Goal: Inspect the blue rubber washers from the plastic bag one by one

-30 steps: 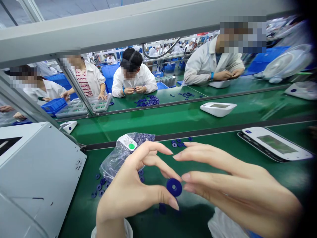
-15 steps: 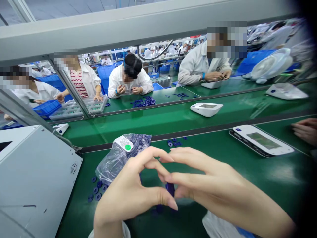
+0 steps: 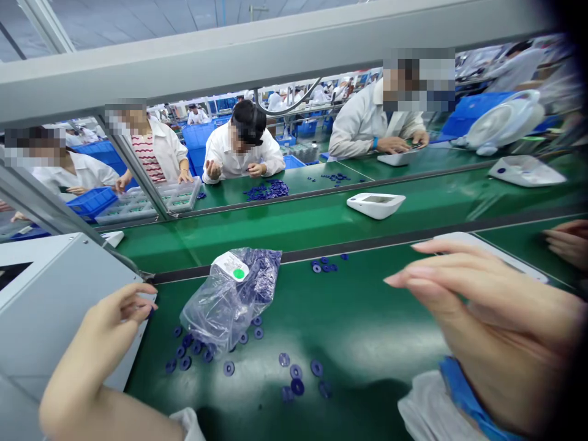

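Observation:
My left hand (image 3: 114, 327) is at the left, beside the grey metal box, with its fingertips pinched on a small dark-blue plastic ring (image 3: 150, 313); only its edge shows. My right hand (image 3: 487, 312) is raised at the right with fingertips pressed together; anything inside them is hidden. Behind it lies a white device housing (image 3: 535, 271), mostly covered by the hand. Between my hands, several blue rings (image 3: 297, 386) are scattered on the green belt surface (image 3: 367, 318). A clear plastic bag (image 3: 229, 297) full of such rings lies left of centre, more loose rings (image 3: 185, 363) at its lower edge.
The grey metal box (image 3: 50, 318) bounds the left side. A few rings (image 3: 325, 267) lie near the dark rail. Beyond it, a white housing (image 3: 376, 206) sits on the far belt. Co-workers in white coats sit opposite; another person's hand (image 3: 569, 242) shows at the right edge.
My hands were together over a blue ring in the middle. They have parted: the left moved left with a blue ring, the right moved right. The scattered rings between them now show.

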{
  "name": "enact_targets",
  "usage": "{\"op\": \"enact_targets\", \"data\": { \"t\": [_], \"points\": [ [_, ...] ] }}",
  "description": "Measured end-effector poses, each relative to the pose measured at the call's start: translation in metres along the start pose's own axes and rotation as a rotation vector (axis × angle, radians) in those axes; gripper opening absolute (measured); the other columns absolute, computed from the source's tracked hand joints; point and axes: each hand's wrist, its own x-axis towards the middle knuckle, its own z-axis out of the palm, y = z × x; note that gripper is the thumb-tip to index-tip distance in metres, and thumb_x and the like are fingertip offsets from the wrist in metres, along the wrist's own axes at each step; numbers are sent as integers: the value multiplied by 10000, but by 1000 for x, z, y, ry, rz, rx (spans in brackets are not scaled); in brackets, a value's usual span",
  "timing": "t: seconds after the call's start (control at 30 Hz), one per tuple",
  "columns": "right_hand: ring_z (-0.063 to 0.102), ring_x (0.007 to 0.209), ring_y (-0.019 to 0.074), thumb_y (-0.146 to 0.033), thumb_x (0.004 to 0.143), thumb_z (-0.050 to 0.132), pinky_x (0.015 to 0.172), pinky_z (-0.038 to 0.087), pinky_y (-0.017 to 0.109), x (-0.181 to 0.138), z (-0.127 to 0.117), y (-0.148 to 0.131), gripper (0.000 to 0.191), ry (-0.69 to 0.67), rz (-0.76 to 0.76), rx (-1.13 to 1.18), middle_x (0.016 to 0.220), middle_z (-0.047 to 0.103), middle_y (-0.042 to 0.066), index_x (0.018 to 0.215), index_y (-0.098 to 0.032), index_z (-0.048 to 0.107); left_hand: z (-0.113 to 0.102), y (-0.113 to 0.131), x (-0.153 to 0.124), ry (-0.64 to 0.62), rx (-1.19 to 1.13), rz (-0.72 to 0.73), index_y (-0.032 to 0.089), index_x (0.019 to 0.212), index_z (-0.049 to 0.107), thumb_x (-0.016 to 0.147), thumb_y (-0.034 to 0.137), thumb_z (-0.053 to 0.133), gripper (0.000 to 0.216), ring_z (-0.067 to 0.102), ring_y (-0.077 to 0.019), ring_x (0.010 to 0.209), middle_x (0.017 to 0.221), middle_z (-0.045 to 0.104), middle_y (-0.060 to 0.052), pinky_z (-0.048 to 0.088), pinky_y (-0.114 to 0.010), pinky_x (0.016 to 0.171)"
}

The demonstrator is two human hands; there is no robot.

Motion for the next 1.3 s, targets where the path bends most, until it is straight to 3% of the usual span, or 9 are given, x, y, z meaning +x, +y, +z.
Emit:
{"op": "enact_targets", "data": {
  "t": [0.13,0.3,0.37,0.5,0.67,0.9,1.1,1.17,1.3],
  "points": [
    [620,726,203,-193,896,597,856,514,420,-6,1,12,124,-17,48,-69,714,637,1,811,-268,647,8,-27,36,-279,-12,-227,179,841,590,566,287,563,297,645,-227,743,692,686,-44,494,-311,705],
    [597,596,133,-84,811,684,753,548,339,-13,31,24,147,-86,-273,-91,697,674,-14,845,-217,633,47,-33,75,-428,63,-342,155,768,609,516,145,580,253,624,-165,645,657,687,-34,432,-217,533],
    [604,621,146,-81,789,702,769,547,361,-31,49,32,161,-143,-273,-63,722,690,-4,863,-208,637,59,-36,83,-464,72,-356,150,773,618,503,99,591,277,615,-147,618,652,681,-22,426,-203,520],
    [623,672,170,-119,837,642,681,521,334,-91,85,46,104,-201,134,178,703,681,11,788,-211,650,69,-49,91,-507,56,-346,154,760,631,496,61,625,280,601,-135,583,576,631,12,425,-195,506],
    [638,684,176,-209,878,614,641,513,310,-143,100,50,101,-304,357,222,752,695,32,808,-210,686,74,-61,97,-548,43,-374,160,730,633,493,84,690,255,584,-131,529,517,586,32,419,-199,477],
    [649,752,197,-336,914,571,711,508,322,-159,85,51,222,-312,673,162,784,692,56,798,-190,692,77,-58,98,-614,26,-439,160,862,613,482,145,724,396,686,-200,658,655,689,-30,464,-211,531],
    [599,889,228,-398,812,688,838,484,400,-176,76,24,161,-707,735,257,915,668,53,797,-245,736,77,-49,99,-549,120,-415,168,833,640,557,211,688,284,697,-219,743,788,725,-64,386,-209,477],
    [564,919,244,-382,735,763,907,427,456,-179,77,18,131,-775,828,334,939,646,49,775,-259,742,77,-43,99,-525,148,-404,170,867,645,625,266,668,261,693,-206,746,882,731,-71,405,-224,508],
    [559,880,227,-362,670,815,924,400,444,-182,77,16,230,-610,1076,555,854,635,49,672,-198,654,74,-32,96,-495,189,-368,176,973,634,775,354,585,271,686,-195,777,1011,714,-80,435,-253,585]
  ]
}}
